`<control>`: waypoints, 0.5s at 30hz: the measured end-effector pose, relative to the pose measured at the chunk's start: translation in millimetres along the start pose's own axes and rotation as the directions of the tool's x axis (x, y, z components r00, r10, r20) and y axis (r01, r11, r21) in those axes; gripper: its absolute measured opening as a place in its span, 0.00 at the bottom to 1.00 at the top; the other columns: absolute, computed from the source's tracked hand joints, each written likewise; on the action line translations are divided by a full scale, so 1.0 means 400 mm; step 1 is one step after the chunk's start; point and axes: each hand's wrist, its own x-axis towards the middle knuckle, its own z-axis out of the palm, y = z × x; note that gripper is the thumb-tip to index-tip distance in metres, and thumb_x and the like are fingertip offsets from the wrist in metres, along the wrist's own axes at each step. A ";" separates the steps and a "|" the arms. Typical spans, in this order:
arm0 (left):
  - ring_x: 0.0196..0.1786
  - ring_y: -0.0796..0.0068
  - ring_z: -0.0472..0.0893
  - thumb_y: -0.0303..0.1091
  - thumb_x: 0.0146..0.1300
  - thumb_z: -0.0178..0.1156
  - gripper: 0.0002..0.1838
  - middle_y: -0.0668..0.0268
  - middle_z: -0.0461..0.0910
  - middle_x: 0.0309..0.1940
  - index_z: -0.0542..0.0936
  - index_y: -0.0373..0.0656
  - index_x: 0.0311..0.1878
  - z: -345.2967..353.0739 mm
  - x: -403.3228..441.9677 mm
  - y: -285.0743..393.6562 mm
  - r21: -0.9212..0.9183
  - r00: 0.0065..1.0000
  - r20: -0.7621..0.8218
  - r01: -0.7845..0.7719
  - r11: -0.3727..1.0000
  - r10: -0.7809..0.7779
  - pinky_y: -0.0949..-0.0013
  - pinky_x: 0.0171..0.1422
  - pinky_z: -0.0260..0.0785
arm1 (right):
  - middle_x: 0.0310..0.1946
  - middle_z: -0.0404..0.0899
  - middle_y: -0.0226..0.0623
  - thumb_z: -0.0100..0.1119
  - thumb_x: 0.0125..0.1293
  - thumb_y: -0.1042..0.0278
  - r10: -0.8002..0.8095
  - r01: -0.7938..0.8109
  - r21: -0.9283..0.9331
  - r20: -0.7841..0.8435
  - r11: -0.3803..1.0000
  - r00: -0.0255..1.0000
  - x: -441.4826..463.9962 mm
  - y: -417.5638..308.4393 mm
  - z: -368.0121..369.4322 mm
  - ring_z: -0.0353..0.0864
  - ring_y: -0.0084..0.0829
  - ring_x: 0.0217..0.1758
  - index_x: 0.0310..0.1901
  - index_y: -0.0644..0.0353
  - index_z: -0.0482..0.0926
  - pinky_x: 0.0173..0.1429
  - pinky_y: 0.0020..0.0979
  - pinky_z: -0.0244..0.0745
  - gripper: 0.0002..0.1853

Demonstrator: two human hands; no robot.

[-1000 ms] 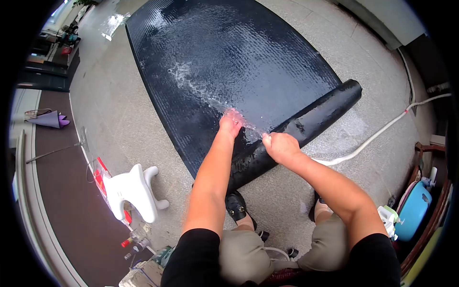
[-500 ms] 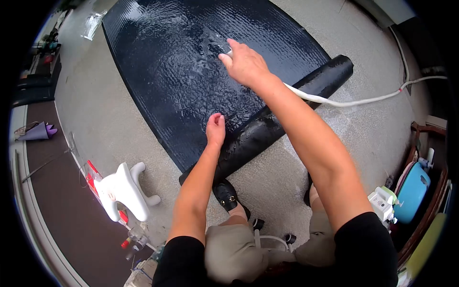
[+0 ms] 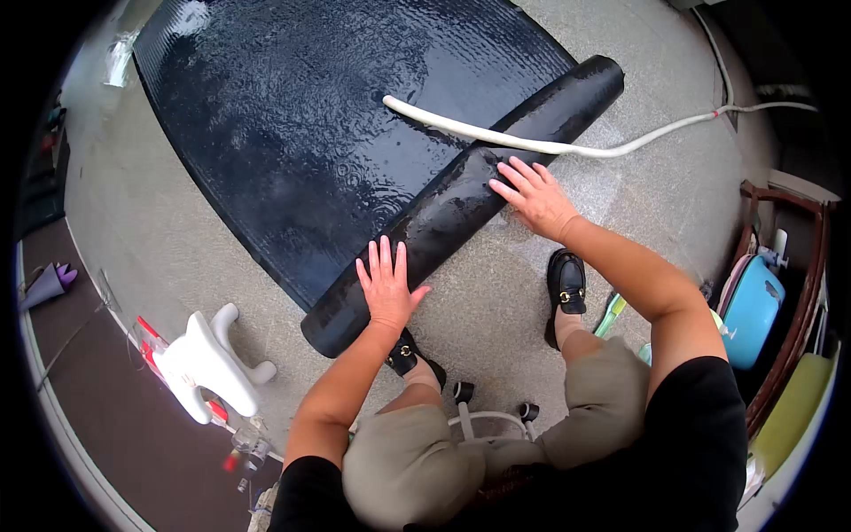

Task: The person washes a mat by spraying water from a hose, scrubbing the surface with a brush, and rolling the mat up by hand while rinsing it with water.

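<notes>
A wet black mat (image 3: 284, 115) lies spread on the floor, its near end rolled into a thick tube (image 3: 461, 199). My left hand (image 3: 388, 288), fingers spread, is at the left part of the roll and holds nothing. Farther right, my right hand (image 3: 536, 204) is also open, its fingertips at the roll's near side. A white hose (image 3: 523, 144) lies across the roll, its free end resting over the wet mat. Ripples show in the water on the mat.
At the left stands a white plastic stool (image 3: 208, 368). A blue basin (image 3: 752, 310) sits in a brown wooden frame (image 3: 802, 328) at the right. My black shoes are just below the roll, with a wheeled base (image 3: 495, 415) between my legs.
The hose has left my right hand and now lies over the roll. Both hands have come to the roll with fingers spread. The view has shifted, and the spray of water is gone.
</notes>
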 end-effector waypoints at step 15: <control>0.76 0.57 0.60 0.46 0.37 0.77 0.59 0.58 0.58 0.75 0.58 0.53 0.76 -0.121 0.113 -0.146 -0.161 0.945 0.326 0.067 0.985 -0.011 0.55 0.78 0.52 | 0.73 0.63 0.26 0.72 0.54 0.60 0.172 -0.065 -0.246 0.446 0.967 0.878 0.232 0.122 -0.064 0.59 0.30 0.77 0.73 0.31 0.60 0.70 0.49 0.59 0.45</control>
